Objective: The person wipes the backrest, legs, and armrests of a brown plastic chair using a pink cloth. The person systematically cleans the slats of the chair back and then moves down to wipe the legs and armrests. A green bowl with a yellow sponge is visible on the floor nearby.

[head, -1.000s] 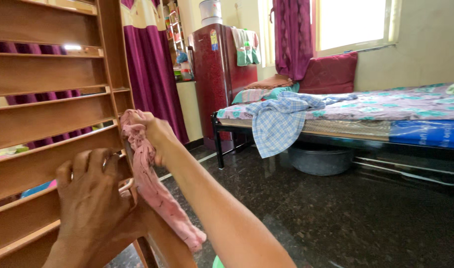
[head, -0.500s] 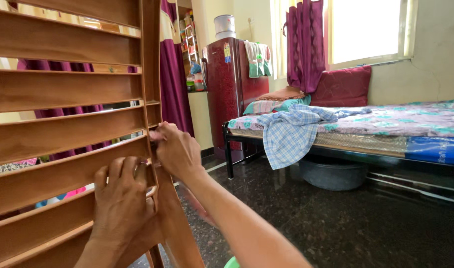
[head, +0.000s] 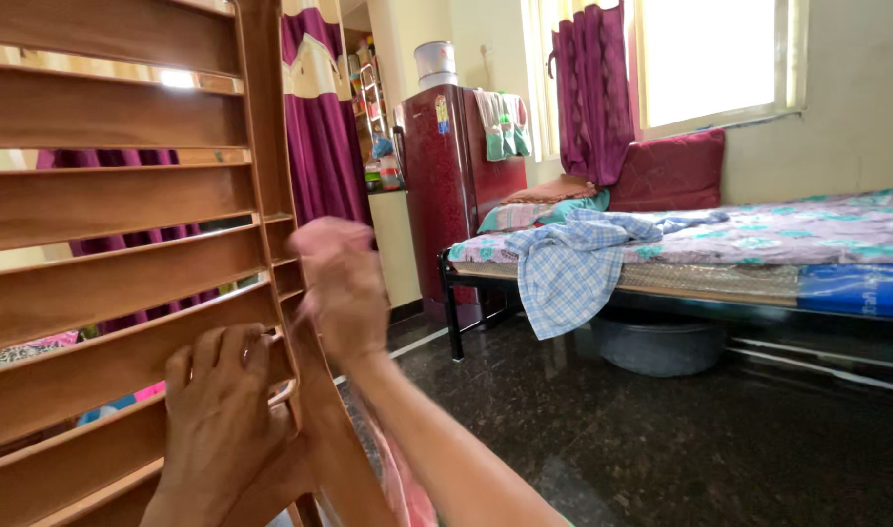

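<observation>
Two hands work at the slatted wooden frame (head: 124, 254): the left hand (head: 222, 420) grips its upright with fingers curled around it, the right hand (head: 341, 285), blurred, bunches against the upright, its hold unclear, a pink cloth (head: 403, 483) below.

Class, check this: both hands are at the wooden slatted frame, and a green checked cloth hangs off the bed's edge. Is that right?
Not quite: the checked cloth is blue and white, not green, as the head view shows. Both the left hand and right hand are at the wooden slatted frame.
</observation>
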